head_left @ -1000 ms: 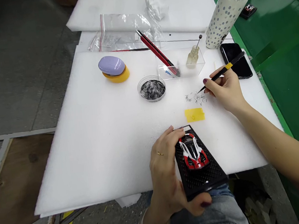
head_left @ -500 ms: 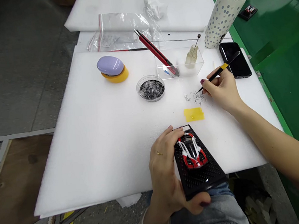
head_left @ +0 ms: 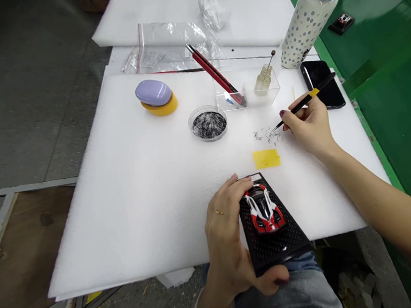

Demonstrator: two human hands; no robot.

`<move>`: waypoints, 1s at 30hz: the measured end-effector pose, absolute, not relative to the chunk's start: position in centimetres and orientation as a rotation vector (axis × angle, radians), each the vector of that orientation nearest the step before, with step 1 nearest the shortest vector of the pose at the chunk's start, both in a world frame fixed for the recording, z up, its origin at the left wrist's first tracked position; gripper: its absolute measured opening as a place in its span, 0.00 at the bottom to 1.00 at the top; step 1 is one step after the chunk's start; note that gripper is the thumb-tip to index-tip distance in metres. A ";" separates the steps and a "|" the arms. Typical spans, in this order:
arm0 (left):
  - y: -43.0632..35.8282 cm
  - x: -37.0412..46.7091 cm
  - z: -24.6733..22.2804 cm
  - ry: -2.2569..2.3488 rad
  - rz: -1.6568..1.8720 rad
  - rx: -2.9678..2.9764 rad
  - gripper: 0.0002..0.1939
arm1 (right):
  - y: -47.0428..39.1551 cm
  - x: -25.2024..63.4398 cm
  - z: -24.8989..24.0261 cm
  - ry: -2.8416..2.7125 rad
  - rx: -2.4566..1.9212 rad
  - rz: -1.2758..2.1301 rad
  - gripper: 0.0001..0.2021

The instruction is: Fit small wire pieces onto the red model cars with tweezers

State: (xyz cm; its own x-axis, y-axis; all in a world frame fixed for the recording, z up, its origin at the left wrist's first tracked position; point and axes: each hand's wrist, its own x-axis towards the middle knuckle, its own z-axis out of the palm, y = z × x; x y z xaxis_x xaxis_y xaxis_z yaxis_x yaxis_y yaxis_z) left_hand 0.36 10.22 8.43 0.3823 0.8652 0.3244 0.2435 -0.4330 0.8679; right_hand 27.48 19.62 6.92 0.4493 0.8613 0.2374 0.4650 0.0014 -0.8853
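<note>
My left hand [head_left: 230,229] is closed around the edge of a black textured display base [head_left: 290,242], tilted at the table's front edge. On that base sits a red and white model car [head_left: 265,209]. Between the fingers of my right hand [head_left: 310,124] are black tweezers [head_left: 300,105] with a yellow band. Their tip points down among short black hair-like strands [head_left: 267,135] scattered on the white foam; whether it grips one is too small to tell. A yellow tape piece [head_left: 266,158] lies just in front of the strands. Left of them is a round clear dish [head_left: 208,124] full of black strands.
A clear tray [head_left: 249,99] holds a small glass bottle [head_left: 263,80] and a leaning red pen-like tool [head_left: 215,73]. Behind my right hand are a phone [head_left: 324,84] and a dotted bottle [head_left: 304,28]. A purple and yellow oval object [head_left: 156,96] sits left; a plastic bag [head_left: 169,43] lies behind.
My right hand and the tweezers have shifted slightly right, and the tweezers' back end has turned. My left hand keeps its hold on the base.
</note>
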 end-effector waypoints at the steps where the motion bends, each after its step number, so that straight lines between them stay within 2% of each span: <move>1: 10.2 0.4 8.4 0.955 1.051 1.886 0.47 | 19.6 27.4 7.0 -1.164 -1.651 0.473 0.12; 16: 10.4 0.4 8.0 0.947 1.068 1.901 0.49 | 19.6 26.9 7.7 -1.040 -1.576 0.593 0.15; 24: 10.6 0.5 7.6 0.942 1.114 1.971 0.47 | 15.9 25.5 10.5 -0.991 -1.364 0.785 0.25; 30: 10.6 0.7 7.1 0.948 1.146 1.979 0.47 | 12.9 23.8 10.1 -1.066 -1.363 0.861 0.22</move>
State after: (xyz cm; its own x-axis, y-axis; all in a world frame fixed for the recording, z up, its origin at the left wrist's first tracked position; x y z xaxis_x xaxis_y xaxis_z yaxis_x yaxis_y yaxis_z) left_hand 0.70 10.65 7.08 0.3555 0.8328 0.4243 0.2611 -0.5244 0.8104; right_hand 23.78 12.94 10.07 0.3196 0.9433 0.0901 0.1101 0.0575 -0.9923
